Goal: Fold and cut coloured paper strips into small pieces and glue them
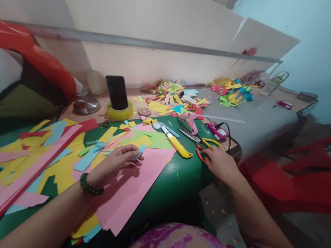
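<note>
My left hand (123, 161), with a dark green bead bracelet (91, 185) at the wrist, pinches a small light-blue paper strip (140, 151). It hovers over a large pink paper sheet (138, 184). On the right, my right hand (220, 161) has its fingers at the red handles of the scissors (199, 153), whose blades lie on the green cover (183, 177). Yellow handles (212, 141) of another tool lie just beyond those fingers. A yellow utility knife (180, 147) rests left of the scissors, near a pink glue gun (189, 121).
Colored paper strips (67, 161) spread across the left. Behind stand a phone (117, 92) on a yellow tape roll (120, 111) and a fringed paper bundle (169, 89). A purple box (218, 131) with a black cable lies right. Red chairs (296, 173) flank the table.
</note>
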A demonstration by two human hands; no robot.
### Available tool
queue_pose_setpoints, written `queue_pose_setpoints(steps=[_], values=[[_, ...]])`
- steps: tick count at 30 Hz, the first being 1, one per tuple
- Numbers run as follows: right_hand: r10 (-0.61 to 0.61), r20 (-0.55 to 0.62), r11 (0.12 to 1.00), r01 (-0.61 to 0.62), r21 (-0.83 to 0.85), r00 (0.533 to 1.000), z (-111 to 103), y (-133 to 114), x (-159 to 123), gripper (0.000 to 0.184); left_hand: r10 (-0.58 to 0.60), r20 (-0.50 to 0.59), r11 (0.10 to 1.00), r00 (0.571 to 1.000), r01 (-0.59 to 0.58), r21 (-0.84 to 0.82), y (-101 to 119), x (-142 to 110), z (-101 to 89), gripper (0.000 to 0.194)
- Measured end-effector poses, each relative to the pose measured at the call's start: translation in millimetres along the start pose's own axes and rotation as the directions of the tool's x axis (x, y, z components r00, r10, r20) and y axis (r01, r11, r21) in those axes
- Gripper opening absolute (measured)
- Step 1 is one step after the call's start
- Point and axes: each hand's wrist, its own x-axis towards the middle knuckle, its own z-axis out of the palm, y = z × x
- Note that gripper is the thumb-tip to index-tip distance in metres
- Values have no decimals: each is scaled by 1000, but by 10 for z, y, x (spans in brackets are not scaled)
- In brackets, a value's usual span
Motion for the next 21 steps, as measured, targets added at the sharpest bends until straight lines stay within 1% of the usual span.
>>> queue_pose_setpoints(steps=[3,4,5,6,8,9,10,12,13,15,16,18,19,21], values=[[-45,148,997,54,-58,988,-141,-21,150,28,17,21,999,1000,-18,30,4,-12,-9,38],[-60,182,996,70,-50,982,-182,-18,192,27,19,25,999,1000,-20,39,4,-15,-12,39],[-73,191,996,80,-34,979,-214,-9,226,24,18,29,999,999,-20,48,5,-16,-15,41],[-83,176,996,87,-18,981,-233,8,252,23,19,33,998,999,-21,57,5,-18,-17,42],[-64,90,998,65,-3,994,-234,60,286,27,24,45,997,999,-27,74,4,-20,-20,44],[-30,52,1000,30,0,998,-218,94,297,29,28,50,996,998,-32,80,3,-21,-21,44],[14,43,1000,-15,11,999,-195,130,307,29,31,52,996,998,-35,84,2,-23,-21,44],[79,102,995,-85,58,992,-143,203,324,24,33,57,996,998,-38,84,1,-27,-17,43],[87,146,991,-100,89,985,-119,239,331,22,32,60,996,998,-36,82,2,-30,-15,43],[56,205,985,-87,146,977,-88,319,343,19,27,65,996,998,-32,80,8,-34,-8,42],[36,204,981,-73,177,978,-82,365,349,19,24,67,996,997,-30,81,12,-35,-5,42],[41,174,964,-84,251,984,-86,477,369,22,24,69,996,997,-30,87,16,-35,-3,42],[68,162,950,-113,291,984,-93,539,384,25,26,71,995,997,-32,89,15,-32,-4,42],[182,151,926,-221,308,972,-105,657,424,29,27,75,995,997,-34,91,5,-25,-10,41]])
